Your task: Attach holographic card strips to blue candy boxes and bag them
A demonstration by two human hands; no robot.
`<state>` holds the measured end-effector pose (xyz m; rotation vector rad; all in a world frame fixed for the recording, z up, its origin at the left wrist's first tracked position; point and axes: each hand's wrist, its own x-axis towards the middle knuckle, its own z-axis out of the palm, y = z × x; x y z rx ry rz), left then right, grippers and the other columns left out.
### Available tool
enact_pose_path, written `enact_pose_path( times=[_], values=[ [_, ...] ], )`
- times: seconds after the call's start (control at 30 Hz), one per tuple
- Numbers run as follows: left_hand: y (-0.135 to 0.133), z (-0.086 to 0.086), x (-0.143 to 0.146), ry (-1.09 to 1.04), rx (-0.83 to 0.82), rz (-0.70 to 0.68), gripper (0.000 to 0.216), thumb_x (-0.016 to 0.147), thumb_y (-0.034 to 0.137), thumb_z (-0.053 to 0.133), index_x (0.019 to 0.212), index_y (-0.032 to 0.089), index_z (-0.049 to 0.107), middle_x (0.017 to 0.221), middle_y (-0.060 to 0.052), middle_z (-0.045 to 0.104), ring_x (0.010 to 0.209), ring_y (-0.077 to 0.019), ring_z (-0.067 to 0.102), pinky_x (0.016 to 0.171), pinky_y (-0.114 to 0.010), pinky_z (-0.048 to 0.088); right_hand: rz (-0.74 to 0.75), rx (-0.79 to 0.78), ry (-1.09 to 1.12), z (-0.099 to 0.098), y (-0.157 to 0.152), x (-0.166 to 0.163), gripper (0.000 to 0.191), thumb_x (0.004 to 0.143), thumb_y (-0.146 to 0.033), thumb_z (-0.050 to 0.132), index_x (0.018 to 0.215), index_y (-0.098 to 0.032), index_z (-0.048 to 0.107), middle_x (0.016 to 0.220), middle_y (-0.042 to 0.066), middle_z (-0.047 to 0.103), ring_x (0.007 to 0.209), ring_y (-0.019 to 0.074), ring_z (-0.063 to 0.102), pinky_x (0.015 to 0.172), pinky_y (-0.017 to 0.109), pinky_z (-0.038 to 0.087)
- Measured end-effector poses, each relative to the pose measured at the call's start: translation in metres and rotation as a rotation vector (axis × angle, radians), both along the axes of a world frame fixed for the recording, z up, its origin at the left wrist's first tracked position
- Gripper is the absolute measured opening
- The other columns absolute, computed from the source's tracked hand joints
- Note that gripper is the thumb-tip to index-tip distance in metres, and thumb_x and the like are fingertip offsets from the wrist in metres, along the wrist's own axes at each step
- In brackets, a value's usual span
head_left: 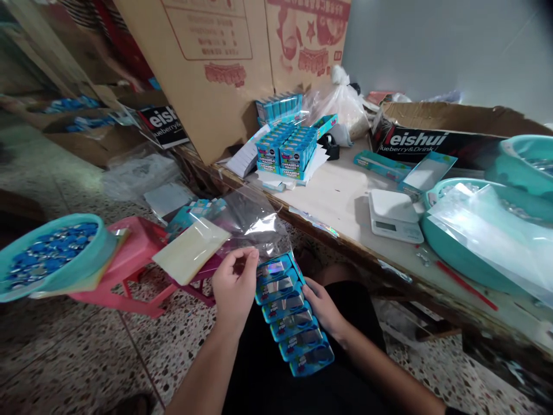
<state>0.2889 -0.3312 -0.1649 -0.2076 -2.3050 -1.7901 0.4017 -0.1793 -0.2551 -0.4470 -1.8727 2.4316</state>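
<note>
Two bare hands hold a row of shiny blue small boxes point(291, 320) and a clear, glossy plastic bag point(259, 216) at the lower centre of the frame.
The left hand point(234, 285), left of the row's top end, is nearly closed, with thumb and forefinger pinching the edge of the bag. The right hand point(322, 304) is half closed on the row's right edge; its fingers are partly hidden behind. The row lies tilted above the black-clothed lap, and I cannot tell how far the bag covers it. In the upper centre, stacked blue printed boxes point(287, 153) stand on a pale worktable point(330, 199); at the right is a white digital scale point(394, 210). At the left edge, a round turquoise plastic basin point(105, 245) holds blue-and-silver wrapped pieces point(52, 251).
</note>
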Motion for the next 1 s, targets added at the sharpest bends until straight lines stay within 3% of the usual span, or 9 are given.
enact_pose_path(
  times=[0.2,0.37,0.67,0.83,0.93,1.0],
  values=[
    [0.003,0.006,0.003,0.249,-0.149,-0.126,0.010,0.087,0.029,0.067,0.087,0.020,0.071,0.087,-0.001,0.072,0.084,-0.0154,0.066,0.081,-0.028,0.052,0.015,0.002,-0.002,0.001,-0.002,-0.002,0.057,0.081,-0.067,0.063,0.110,-0.018,0.069,0.101,0.005,0.073,0.094,0.0227,0.065,0.088,0.034,0.049],
    [0.001,0.001,0.004,0.429,-0.219,-0.120,0.003,0.085,0.020,0.068,0.087,0.019,0.071,0.086,-0.002,0.072,0.083,-0.0151,0.066,0.082,-0.029,0.053,0.003,0.022,-0.006,-0.003,-0.002,-0.002,0.057,0.080,-0.068,0.064,0.109,-0.018,0.070,0.099,0.005,0.073,0.093,0.0228,0.065,0.086,0.034,0.050],
    [-0.014,-0.014,0.004,0.756,-0.283,-0.312,0.026,0.078,0.003,0.072,0.100,0.017,0.067,0.087,-0.004,0.070,0.082,-0.0155,0.064,0.078,-0.031,0.053,-0.053,-0.032,-0.001,-0.008,-0.002,0.000,0.055,0.081,-0.066,0.065,0.107,-0.018,0.071,0.096,0.005,0.074,0.089,0.0211,0.066,0.084,0.032,0.050],
    [-0.022,-0.024,0.005,0.732,-0.256,-0.384,0.027,0.078,0.005,0.073,0.101,0.018,0.067,0.088,-0.004,0.068,0.083,-0.0163,0.062,0.077,-0.031,0.052,-0.104,-0.055,0.029,-0.007,-0.001,0.004,0.056,0.077,-0.068,0.066,0.104,-0.019,0.072,0.095,0.006,0.074,0.092,0.0234,0.067,0.086,0.035,0.051],
    [-0.020,-0.032,0.011,0.598,-0.118,-0.369,0.021,0.080,0.011,0.072,0.098,0.020,0.068,0.082,-0.001,0.064,0.076,-0.0141,0.061,0.069,-0.027,0.052,-0.128,-0.069,0.036,-0.006,0.000,0.007,0.056,0.076,-0.068,0.067,0.104,-0.020,0.072,0.099,0.006,0.074,0.095,0.0242,0.067,0.091,0.037,0.050],
    [-0.016,-0.037,0.015,0.426,0.030,-0.279,0.020,0.083,0.017,0.071,0.101,0.021,0.067,0.080,0.001,0.059,0.071,-0.0117,0.059,0.065,-0.023,0.052,-0.159,-0.081,0.039,-0.006,0.000,0.007,0.058,0.073,-0.071,0.068,0.102,-0.020,0.073,0.099,0.006,0.074,0.092,0.0242,0.067,0.091,0.037,0.050]
  ],
)
